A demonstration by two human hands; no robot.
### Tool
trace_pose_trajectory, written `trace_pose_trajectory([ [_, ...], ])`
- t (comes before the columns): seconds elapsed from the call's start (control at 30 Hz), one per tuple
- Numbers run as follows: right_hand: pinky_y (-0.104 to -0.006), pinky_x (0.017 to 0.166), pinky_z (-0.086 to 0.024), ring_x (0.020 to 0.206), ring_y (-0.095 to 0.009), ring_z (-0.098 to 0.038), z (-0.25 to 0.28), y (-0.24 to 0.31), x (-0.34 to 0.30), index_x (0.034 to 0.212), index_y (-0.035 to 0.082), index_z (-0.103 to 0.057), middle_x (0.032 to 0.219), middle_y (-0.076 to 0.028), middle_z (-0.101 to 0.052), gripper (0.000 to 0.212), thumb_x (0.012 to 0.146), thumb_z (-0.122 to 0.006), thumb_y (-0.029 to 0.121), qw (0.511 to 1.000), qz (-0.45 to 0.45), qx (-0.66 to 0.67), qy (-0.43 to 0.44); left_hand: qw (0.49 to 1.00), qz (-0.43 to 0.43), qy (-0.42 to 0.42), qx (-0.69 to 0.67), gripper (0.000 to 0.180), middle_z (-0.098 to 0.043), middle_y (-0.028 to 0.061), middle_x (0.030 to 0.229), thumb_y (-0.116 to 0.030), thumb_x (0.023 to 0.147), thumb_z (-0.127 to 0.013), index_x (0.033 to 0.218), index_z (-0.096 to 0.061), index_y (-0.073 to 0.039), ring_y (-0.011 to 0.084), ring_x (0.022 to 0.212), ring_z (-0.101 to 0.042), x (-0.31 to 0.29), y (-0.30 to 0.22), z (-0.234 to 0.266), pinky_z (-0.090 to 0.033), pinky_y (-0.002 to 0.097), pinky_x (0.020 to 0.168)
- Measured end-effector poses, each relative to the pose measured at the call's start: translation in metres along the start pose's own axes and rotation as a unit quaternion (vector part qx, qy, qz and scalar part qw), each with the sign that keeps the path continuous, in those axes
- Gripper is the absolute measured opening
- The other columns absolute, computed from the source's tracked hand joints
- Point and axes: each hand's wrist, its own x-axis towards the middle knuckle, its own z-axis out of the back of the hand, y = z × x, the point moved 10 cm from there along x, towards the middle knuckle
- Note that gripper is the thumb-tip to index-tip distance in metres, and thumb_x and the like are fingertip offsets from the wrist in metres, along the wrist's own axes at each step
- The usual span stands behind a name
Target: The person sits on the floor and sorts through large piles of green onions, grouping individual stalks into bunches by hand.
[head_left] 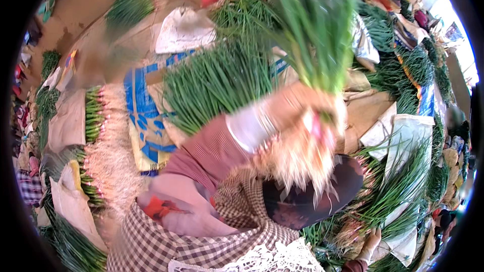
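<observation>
My left hand (322, 103) is closed round a thick bunch of spring onions (315, 45), raised in front of me and blurred by motion. Its green leaves point up and away, while pale stringy roots (297, 163) hang below the fist. At the lower right, my right hand (372, 244) is closed at the stem end of more spring onions (398, 196) lying in a loose pile. Its fingers are partly hidden among the stalks. Beyond my left forearm lies a broad heap of spring onions (217, 78), leaves toward me.
Left of me, a long row of spring onions shows its dense pale roots (118, 141) beside a blue and yellow printed sack (146, 116). A white sack (185, 30) lies farther off. Dark patterned cloth (302, 199) covers my knee. More bundles and sacks line the right side.
</observation>
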Motion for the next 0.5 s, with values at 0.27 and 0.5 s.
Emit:
trace_pose_trajectory([
  [0.27,-0.0196,0.052,-0.036,0.058,-0.008,-0.041,-0.047,0.095,0.007,0.081,0.000,-0.051,0.067,0.000,-0.050,0.014,0.083,-0.044,0.011,0.989,0.104,-0.106,0.027,0.977,-0.031,-0.211,0.005,0.060,-0.057,0.0164,0.087,-0.029,0.068,-0.064,0.117,-0.040,-0.004,0.0241,0.078,-0.057,-0.110,0.046,0.211,-0.049,0.0379,0.069],
  [0.5,-0.0210,0.053,-0.036,0.058,-0.008,-0.042,-0.081,0.099,-0.005,0.080,0.003,-0.054,0.067,0.001,-0.051,0.011,0.081,-0.045,0.009,0.986,0.054,-0.122,0.101,0.786,0.128,-0.595,-0.106,0.048,-0.044,0.0155,0.112,-0.031,0.074,-0.059,0.114,-0.043,-0.008,0.0264,0.086,-0.054,-0.242,0.253,0.317,-0.049,0.0369,0.072],
])
